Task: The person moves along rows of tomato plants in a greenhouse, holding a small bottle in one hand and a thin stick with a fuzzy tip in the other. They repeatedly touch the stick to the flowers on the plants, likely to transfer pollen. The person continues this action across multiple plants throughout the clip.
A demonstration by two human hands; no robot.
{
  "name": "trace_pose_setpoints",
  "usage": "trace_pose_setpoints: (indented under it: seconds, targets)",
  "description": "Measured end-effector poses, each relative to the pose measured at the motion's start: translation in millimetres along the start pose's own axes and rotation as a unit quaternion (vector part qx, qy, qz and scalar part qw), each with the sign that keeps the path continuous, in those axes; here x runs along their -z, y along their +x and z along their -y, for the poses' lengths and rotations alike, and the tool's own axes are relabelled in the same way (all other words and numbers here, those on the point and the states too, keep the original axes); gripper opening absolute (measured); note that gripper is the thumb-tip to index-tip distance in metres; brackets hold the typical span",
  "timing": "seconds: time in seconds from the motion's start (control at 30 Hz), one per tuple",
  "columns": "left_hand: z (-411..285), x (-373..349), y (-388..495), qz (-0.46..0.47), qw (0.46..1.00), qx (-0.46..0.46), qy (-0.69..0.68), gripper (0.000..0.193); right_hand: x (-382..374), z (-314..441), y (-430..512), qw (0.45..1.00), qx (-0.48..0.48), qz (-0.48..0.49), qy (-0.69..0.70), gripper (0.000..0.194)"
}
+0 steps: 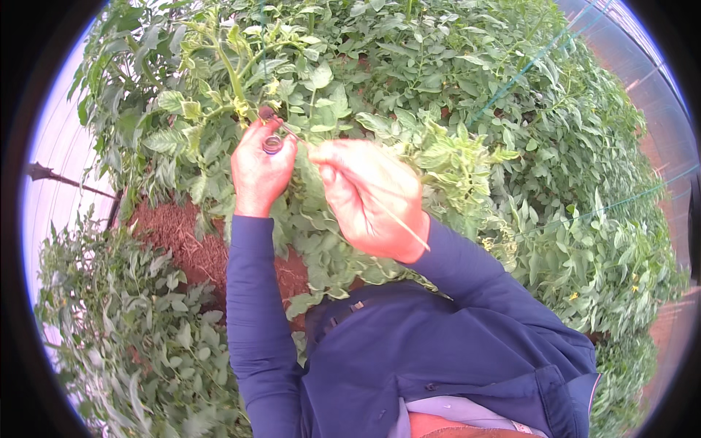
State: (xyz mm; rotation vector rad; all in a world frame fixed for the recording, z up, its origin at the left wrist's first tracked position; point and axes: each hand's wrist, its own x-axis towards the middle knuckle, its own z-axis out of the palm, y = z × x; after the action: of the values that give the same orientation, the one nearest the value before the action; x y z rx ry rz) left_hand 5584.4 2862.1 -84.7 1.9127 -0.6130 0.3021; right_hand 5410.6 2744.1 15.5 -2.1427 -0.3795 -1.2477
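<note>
My left hand (262, 169) is closed around a small round container (272, 144), whose open rim faces up between thumb and fingers. A thin pale stick (397, 219) is pinched in the fingertips of my right hand (378, 200), its rear end reaching back over the wrist. Its front end points at a dark, rounded tuft (266, 113) by my left fingertips; whether the two are joined I cannot tell. Yellow tomato flowers (241, 107) hang on a tomato stem (233, 74) right beside those fingertips. Whether the fingers touch the flowers is unclear.
Dense tomato plants (493, 82) surround both hands. Reddish-brown soil (181, 241) shows at the left, below the leaves. Teal strings (515, 82) run slanting through the foliage at the right. Translucent plastic sheeting (60, 131) stands along the left side.
</note>
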Motion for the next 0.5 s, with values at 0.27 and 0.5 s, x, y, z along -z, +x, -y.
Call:
trace_pose_setpoints:
  seconds: [0.27, 0.5]
  targets:
    - [-4, 50, -3, 0.067, 0.993, -0.011, -0.098, 0.034, -20, 60, 29, 0.999, 0.027, 0.027, -0.030, 0.010]
    - [14, 98, -32, 0.099, 0.985, -0.080, -0.116, 0.031, -33, 85, 44, 0.998, -0.050, 0.019, -0.015, 0.025]
